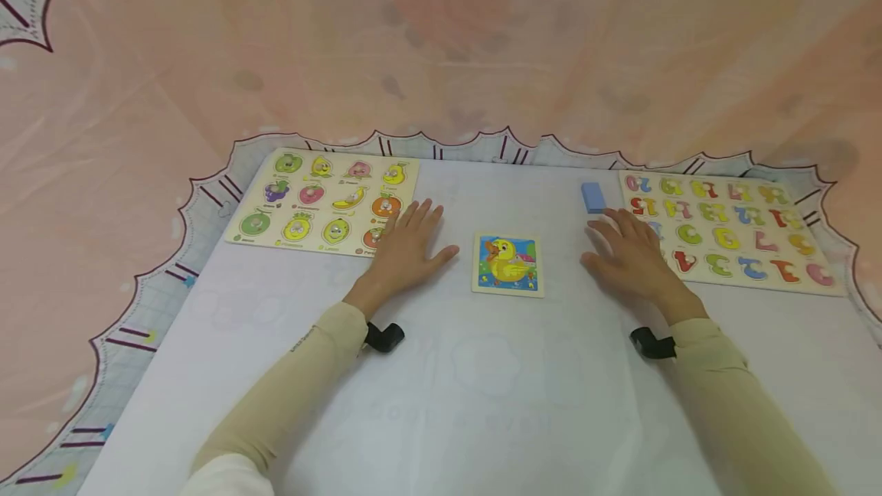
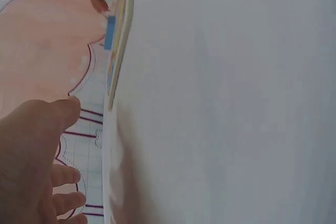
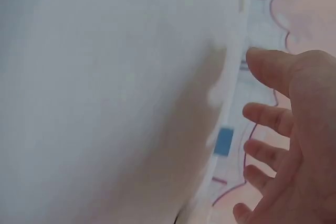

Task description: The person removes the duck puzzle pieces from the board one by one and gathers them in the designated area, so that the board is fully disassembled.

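Head view: I saw duck puzzle (image 1: 508,265) mid-frame, between left hand (image 1: 405,253) and right hand (image 1: 635,262), nearer left; all fingers lay released.

The right hand (image 1: 630,257) partly hides the number board (image 1: 740,233).

On my feed: white desk (image 1: 510,404). Fruit board (image 1: 324,213) beside left fingers (image 1: 431,221); duck panel (image 1: 507,265) between them and right fingers (image 1: 602,230); blue block (image 1: 592,197) just beyond the latter, number board (image 1: 746,239) beside.

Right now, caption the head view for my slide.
Duck board, fruit board, number board and blue block on white table.
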{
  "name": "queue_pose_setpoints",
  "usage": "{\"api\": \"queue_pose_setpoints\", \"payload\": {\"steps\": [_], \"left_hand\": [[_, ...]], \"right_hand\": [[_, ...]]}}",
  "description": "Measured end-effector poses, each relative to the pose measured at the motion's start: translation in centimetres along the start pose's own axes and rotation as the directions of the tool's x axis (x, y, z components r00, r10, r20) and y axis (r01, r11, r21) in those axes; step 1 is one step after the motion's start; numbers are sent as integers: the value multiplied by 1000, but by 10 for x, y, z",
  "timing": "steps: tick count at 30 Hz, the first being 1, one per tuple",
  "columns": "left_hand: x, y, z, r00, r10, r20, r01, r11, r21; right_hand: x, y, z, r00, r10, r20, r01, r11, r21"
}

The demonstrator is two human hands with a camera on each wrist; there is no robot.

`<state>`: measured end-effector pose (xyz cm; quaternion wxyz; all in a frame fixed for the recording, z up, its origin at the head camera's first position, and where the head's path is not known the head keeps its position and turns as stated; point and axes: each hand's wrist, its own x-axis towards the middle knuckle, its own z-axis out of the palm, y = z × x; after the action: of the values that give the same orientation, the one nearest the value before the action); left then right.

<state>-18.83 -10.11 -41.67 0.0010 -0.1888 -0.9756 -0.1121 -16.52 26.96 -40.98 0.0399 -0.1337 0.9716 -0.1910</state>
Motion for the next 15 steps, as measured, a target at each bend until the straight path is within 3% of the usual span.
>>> {"api": "queue_pose_setpoints", "payload": {"steps": [4,10,15], "left_hand": [[-1,11,7,999,46,5,-45,996,-81],[0,22,19,994,105,33,-96,973,-211],[0,27,27,993,116,-19,-117,960,-256]], "right_hand": [[5,-13,6,999,-44,-16,45,996,81],[11,-28,17,996,-83,34,77,983,167],[19,-39,25,994,-101,30,91,970,223]]}}
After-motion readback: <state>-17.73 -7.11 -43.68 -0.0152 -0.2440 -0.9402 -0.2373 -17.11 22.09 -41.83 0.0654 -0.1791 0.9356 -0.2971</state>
